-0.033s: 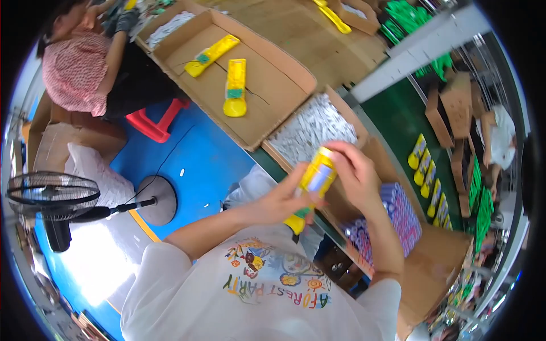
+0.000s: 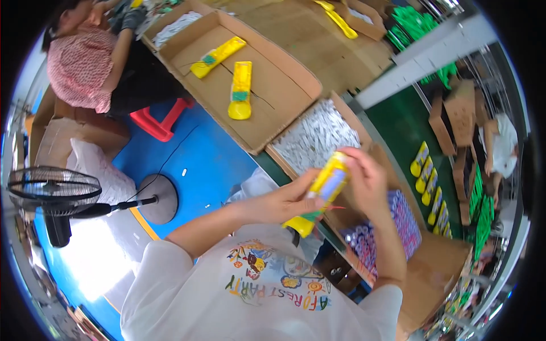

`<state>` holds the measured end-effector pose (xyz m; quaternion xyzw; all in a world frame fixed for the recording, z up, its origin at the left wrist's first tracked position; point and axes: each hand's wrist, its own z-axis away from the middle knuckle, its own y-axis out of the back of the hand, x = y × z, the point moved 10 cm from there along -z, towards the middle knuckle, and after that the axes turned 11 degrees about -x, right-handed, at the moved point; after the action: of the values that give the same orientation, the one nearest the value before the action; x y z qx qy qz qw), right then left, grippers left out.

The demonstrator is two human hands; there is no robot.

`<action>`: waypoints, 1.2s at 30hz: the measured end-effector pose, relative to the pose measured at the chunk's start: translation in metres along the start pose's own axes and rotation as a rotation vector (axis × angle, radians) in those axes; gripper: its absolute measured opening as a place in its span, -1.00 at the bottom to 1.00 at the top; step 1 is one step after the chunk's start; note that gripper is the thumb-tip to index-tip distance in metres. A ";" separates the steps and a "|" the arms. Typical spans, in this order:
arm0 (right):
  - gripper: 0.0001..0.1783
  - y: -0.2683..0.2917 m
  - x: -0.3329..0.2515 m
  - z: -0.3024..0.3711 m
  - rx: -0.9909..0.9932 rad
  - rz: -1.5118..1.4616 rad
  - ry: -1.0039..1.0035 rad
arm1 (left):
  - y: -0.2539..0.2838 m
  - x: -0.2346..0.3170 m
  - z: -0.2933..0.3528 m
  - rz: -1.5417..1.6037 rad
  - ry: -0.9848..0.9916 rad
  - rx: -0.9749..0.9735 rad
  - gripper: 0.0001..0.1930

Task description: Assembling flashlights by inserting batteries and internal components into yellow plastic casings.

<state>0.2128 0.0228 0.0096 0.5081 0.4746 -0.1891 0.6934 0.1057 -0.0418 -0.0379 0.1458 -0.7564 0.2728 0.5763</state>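
Both my hands hold a long yellow package [image 2: 324, 190] with a pale blue window, tilted up in front of my chest. My left hand [image 2: 284, 202] grips its lower half from the left. My right hand [image 2: 367, 182] closes over its upper end. Just beyond them stands a cardboard box of small white pieces [image 2: 315, 136]. Under my right forearm lies a box of purple pieces [image 2: 398, 224].
A big cardboard tray [image 2: 284, 94] holds two yellow packages [image 2: 240, 90]. More yellow packages [image 2: 429, 182] lie along a green belt on the right. A person in a pink top [image 2: 79, 62] sits upper left by a red stool [image 2: 159, 122]. A floor fan [image 2: 54, 190] stands left.
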 end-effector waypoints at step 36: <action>-0.86 -0.023 -0.067 0.100 0.490 0.571 0.289 | -0.021 -0.021 -0.021 0.373 0.168 0.294 -0.46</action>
<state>0.2100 -0.0899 0.0582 0.7910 0.3478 -0.0230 0.5027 0.1394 -0.0483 -0.0495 0.0627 -0.6718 0.4929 0.5493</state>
